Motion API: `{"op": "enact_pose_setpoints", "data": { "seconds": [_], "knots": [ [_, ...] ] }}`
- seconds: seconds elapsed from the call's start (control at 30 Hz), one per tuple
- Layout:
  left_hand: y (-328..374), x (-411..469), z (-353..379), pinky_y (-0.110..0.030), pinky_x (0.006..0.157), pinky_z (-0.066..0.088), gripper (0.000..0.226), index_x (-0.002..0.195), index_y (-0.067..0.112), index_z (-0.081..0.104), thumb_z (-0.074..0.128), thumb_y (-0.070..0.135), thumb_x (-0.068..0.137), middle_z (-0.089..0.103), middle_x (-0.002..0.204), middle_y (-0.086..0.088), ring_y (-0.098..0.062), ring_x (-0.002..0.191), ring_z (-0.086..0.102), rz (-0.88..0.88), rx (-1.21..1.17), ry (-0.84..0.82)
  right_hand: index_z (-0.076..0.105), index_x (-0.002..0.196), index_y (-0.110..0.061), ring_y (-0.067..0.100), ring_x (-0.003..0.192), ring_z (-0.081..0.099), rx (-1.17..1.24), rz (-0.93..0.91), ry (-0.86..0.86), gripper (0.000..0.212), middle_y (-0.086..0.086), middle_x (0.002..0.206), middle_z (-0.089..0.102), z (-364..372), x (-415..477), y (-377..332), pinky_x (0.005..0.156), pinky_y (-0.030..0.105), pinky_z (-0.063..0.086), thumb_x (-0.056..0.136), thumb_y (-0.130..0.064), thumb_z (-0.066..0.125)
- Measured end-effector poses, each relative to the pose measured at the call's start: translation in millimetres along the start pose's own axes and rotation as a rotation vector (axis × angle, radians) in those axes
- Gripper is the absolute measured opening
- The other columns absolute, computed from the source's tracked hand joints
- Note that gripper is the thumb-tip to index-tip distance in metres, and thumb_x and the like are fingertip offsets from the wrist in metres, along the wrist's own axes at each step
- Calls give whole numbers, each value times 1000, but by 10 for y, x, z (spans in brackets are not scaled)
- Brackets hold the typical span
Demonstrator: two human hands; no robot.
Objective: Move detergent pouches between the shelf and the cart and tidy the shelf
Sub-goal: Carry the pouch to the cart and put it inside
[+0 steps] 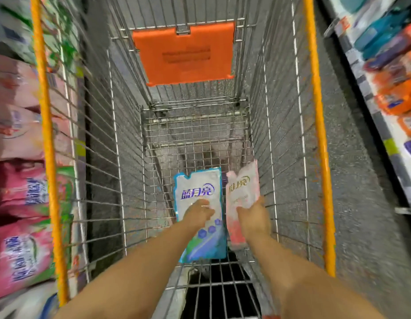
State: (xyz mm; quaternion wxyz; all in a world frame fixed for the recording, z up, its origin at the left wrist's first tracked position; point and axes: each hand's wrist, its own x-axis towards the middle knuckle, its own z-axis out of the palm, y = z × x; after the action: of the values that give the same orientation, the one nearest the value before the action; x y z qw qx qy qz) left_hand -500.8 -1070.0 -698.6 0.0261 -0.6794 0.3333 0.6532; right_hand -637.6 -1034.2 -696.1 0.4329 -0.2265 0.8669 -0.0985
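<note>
I look straight down into a wire shopping cart [195,139] with orange rails. A blue and white detergent pouch [197,187] lies flat on the cart floor, and my left hand [197,214] rests on its middle with the fingers bent over it. To its right a pink and white detergent pouch [242,187] leans against the cart's right wall; my right hand [253,217] grips its lower half. More pink pouches [20,199] lie in a row on the shelf at the left.
An orange child-seat flap [183,54] hangs at the cart's far end. A second shelf [393,93] with orange and blue packs runs along the right. Grey speckled floor [352,180] lies between the cart and that shelf.
</note>
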Motion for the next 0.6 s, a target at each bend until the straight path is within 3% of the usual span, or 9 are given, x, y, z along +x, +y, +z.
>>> {"op": "enact_pose_setpoints", "data": {
  "seconds": [0.07, 0.13, 0.2, 0.27, 0.4, 0.6],
  "knots": [
    [-76, 100, -29, -24, 62, 41, 18, 107, 13, 57, 55, 8, 90, 55, 94, -8, -20, 86, 53, -32, -18, 19, 38, 129, -9, 36, 103, 61, -34, 25, -14, 48, 18, 119, 61, 74, 59, 90, 77, 34, 46, 86, -16, 58],
    [-120, 162, -55, -16, 49, 35, 36, 125, 6, 50, 55, 5, 90, 55, 85, -7, -18, 70, 52, -67, -71, 23, 36, 130, -7, 35, 106, 59, -53, 52, -57, 49, 18, 122, 59, 133, 97, 146, 78, 32, 44, 87, -16, 58],
    [-132, 192, -80, -15, 45, 33, 36, 126, 5, 48, 54, 4, 91, 54, 83, -7, -13, 63, 50, -76, -96, 19, 34, 127, -3, 36, 109, 58, -58, 95, -98, 46, 20, 123, 56, 166, 125, 163, 79, 31, 42, 89, -13, 57],
    [-104, 163, -88, -19, 52, 35, 28, 118, 11, 50, 54, 6, 91, 54, 87, -6, -14, 67, 51, -75, -108, 27, 32, 128, 1, 37, 114, 55, -77, 150, -118, 45, 23, 126, 53, 176, 122, 175, 87, 36, 44, 91, -11, 55],
    [3, -2, -106, -20, 54, 31, 12, 98, 17, 50, 50, 7, 92, 56, 73, 0, -10, 61, 51, -77, -199, 40, 34, 130, 5, 38, 117, 53, -110, 180, -119, 46, 24, 130, 51, 140, 44, 160, 95, 39, 46, 88, -5, 51],
    [234, -610, -239, -18, 55, 34, 18, 83, 22, 49, 48, 8, 94, 62, 67, 4, -3, 52, 58, 70, -269, 16, 34, 137, -2, 34, 123, 46, -108, 10, -135, 48, 20, 136, 45, -179, -302, -174, 98, 33, 39, 91, -9, 47]
  ]
}}
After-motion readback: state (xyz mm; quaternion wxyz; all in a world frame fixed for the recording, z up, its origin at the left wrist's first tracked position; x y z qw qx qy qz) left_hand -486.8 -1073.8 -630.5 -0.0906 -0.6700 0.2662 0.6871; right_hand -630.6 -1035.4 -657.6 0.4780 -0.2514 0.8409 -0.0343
